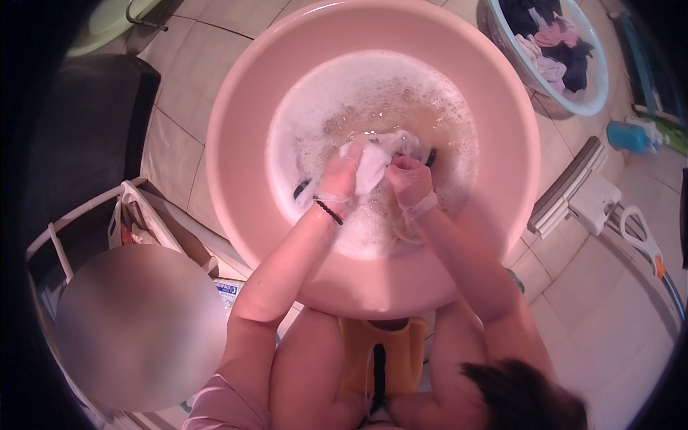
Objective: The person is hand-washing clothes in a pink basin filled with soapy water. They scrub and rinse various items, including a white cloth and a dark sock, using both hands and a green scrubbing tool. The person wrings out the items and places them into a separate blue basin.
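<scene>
A large pink plastic basin [371, 290] stands in front of me, holding cloudy, brownish water [376, 115] topped with white suds [312, 102]. Both my hands wear thin clear gloves. At the middle of the basin my left hand [341, 174] grips the left side of a wet white cloth item [372, 167]. Its right side is pinched in the curled fingers of my right hand [409, 180]. A black beaded bracelet [328, 210] circles my left wrist. Dark patches on cloth show at the water's left and right; their full shape is hidden under foam.
At the upper right is a light blue basin [595, 91] of dark, pink and white clothes [559, 48]. A squeegee mop [570, 188] and a blue bottle [628, 136] lie on the right. A white rack [80, 212] stands left, a black object [102, 118] behind it. Floor tiles [177, 156] surround the basin.
</scene>
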The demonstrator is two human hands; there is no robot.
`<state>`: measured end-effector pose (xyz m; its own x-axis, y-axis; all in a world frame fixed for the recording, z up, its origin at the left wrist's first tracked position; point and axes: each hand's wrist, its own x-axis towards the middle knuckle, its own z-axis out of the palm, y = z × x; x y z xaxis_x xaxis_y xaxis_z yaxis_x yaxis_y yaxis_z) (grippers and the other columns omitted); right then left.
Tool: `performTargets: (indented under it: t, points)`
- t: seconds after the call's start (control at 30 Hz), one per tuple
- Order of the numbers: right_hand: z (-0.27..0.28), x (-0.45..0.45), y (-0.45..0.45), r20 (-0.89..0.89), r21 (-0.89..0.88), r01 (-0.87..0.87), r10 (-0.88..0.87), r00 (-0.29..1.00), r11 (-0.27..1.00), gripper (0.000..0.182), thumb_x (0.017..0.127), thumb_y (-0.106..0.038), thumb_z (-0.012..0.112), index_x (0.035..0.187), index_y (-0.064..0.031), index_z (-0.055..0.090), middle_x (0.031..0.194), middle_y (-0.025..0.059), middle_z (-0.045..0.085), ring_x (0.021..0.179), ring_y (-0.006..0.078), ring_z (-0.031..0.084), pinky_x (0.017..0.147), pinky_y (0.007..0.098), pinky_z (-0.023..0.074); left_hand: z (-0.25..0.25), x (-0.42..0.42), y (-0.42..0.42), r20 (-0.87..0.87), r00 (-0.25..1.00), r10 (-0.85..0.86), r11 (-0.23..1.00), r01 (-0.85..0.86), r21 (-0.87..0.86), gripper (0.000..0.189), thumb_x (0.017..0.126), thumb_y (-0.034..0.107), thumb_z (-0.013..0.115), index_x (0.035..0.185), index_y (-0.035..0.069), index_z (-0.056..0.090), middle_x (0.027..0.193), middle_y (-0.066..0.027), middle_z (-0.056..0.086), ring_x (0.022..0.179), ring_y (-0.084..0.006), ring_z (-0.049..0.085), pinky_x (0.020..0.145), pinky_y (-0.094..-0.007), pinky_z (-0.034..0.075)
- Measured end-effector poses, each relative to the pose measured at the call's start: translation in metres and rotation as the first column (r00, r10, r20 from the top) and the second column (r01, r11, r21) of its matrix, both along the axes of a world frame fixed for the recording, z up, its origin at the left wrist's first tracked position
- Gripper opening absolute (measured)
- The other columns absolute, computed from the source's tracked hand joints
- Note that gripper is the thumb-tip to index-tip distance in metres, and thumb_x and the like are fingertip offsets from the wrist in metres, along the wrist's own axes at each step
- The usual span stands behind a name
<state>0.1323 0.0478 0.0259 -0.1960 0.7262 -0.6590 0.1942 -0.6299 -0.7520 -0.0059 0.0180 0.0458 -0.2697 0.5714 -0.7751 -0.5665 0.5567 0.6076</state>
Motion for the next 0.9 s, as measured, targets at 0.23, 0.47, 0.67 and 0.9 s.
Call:
performTargets:
  t: [0.23,0.47,0.67,0.9]
  points:
    - [0.042,0.005,0.009,0.249,0.353,-0.156,0.068,0.966,0.923,0.02,0.07,-0.017,0.061,0.08,0.0002,0.063,0.08,0.0134,0.064,0.071,0.0201,0.061,0.066,0.0296,0.0479,0.015,-0.013,0.006,0.097,0.988,0.122,0.985,-0.133,0.113,0.038,0.086,0.033,0.056,0.103,-0.001,0.054,0.096,-0.0103,0.06,0.086,-0.0173,0.058,0.072,-0.0276,0.048]
    - [0.061,0.036,0.019,0.149,0.37,-0.321,0.286,0.947,0.872,0.016,0.079,-0.009,0.059,0.092,0.0007,0.06,0.08,0.0038,0.058,0.071,0.0089,0.052,0.066,0.0236,0.0438,0.038,0.003,0.007,0.747,0.657,0.097,0.958,-0.266,0.11,0.04,0.086,0.031,0.057,0.112,0.002,0.049,0.105,-0.012,0.058,0.097,-0.0225,0.058,0.083,-0.0337,0.05]
    - [0.155,0.178,0.028,0.138,0.442,0.101,-0.179,0.974,0.891,0.016,0.086,-0.014,0.053,0.089,0.0013,0.056,0.078,0.0051,0.059,0.073,0.0082,0.053,0.065,0.0236,0.0439,0.058,0.015,-0.008,0.707,0.664,0.245,0.955,-0.291,-0.057,0.038,0.089,0.032,0.05,0.11,0.001,0.051,0.1,-0.0128,0.061,0.092,-0.0234,0.06,0.085,-0.0354,0.05]
    - [0.064,0.35,-0.18,0.895,0.039,0.043,-0.054,0.442,0.998,0.033,0.082,-0.026,0.06,0.098,0.0021,0.055,0.091,0.012,0.06,0.085,0.0213,0.057,0.076,0.0323,0.0447,0.025,0.007,-0.025,0.715,0.69,-0.109,0.953,-0.132,0.272,0.053,0.087,0.047,0.042,0.12,0.006,0.047,0.12,-0.0086,0.051,0.112,-0.0224,0.048,0.093,-0.0323,0.039]
